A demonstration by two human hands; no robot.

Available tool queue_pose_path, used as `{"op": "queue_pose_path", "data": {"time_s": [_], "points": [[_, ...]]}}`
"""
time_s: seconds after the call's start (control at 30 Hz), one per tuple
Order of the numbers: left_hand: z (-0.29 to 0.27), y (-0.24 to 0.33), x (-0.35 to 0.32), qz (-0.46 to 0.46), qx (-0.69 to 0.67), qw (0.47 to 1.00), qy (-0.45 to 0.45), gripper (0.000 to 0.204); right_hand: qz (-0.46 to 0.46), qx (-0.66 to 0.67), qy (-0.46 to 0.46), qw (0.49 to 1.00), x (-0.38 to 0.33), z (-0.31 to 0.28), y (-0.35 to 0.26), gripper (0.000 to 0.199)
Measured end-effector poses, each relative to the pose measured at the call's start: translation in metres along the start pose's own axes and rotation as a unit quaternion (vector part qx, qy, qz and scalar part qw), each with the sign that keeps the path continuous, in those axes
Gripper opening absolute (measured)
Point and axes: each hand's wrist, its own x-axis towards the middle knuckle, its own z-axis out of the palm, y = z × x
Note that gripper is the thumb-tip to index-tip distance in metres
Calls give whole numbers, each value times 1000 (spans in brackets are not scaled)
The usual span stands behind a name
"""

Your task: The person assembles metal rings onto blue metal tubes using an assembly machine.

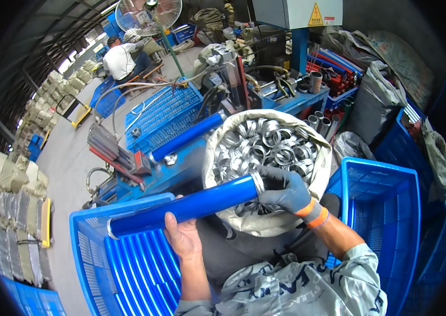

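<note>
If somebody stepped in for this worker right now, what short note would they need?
Left hand, bare, grips the blue tube from below.
Right hand, gloved, presses a metal ring onto the tube's right end.
Sack of rings sits just beyond the lap; the blue crate on the left holds more blue tubes.
Done: ring at the right end. Left: whether it is fully seated is unclear.

a glossy blue tube point(186, 206) lies slanted, a silver metal ring point(257, 181) on its right end.
</note>
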Motion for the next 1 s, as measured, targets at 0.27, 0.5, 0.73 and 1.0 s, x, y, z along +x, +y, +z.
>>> {"op": "queue_pose_path", "data": {"time_s": [0.27, 0.5, 0.73, 1.0], "points": [[-46, -3, 30, -33, -136, 989, 50, 71, -55, -41, -106, 992, 67, 0, -27, 56], [-92, 15, 50, -27, -168, 981, 94, 75, -95, -234, -88, 963, 246, 20, -21, 52], [-234, 72, 34, 52, -110, 967, 222, 74, -186, -717, -162, 652, 468, 103, 101, 55], [-296, 93, 16, 62, -80, 940, 325, 68, -19, -809, -216, 546, 548, 97, 174, 44]]}}
